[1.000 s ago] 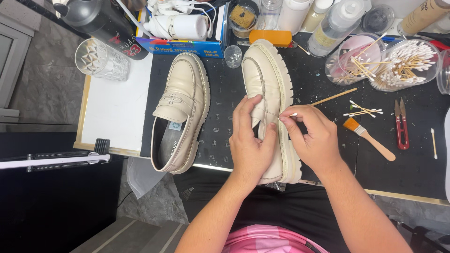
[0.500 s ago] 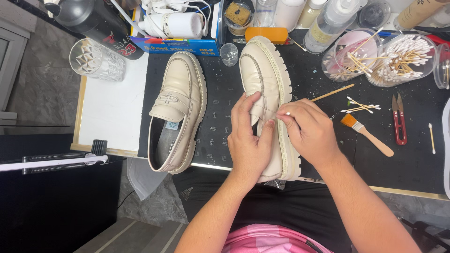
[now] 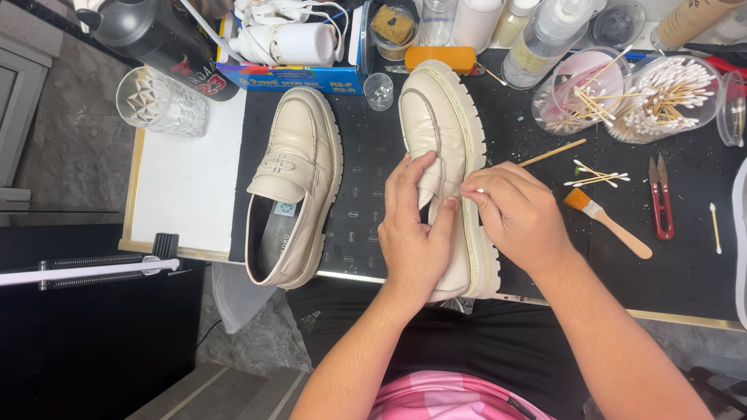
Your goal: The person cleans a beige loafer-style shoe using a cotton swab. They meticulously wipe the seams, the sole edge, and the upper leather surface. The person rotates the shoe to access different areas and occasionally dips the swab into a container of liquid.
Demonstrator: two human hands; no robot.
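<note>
Two cream loafers with chunky soles lie on a black mat (image 3: 366,218). The left loafer (image 3: 294,183) lies untouched, its opening toward me. My left hand (image 3: 415,229) presses down on the strap and tongue of the right loafer (image 3: 440,117), holding it steady. My right hand (image 3: 520,214) pinches a cotton swab (image 3: 476,190) whose white tip touches the shoe's welt beside the strap. The heel of the right loafer is hidden under my hands.
Clear tubs of cotton swabs (image 3: 661,93) and wooden sticks (image 3: 576,97) stand at the back right, with bottles behind. A small brush (image 3: 607,222), red snips (image 3: 661,206) and loose swabs (image 3: 595,175) lie to the right. A patterned glass (image 3: 159,101) and dark bottle (image 3: 156,35) stand at the back left.
My hands stay on the right loafer with small shifts of the swab along the welt. The view has tilted slightly, so everything sits a little lower in frame.
</note>
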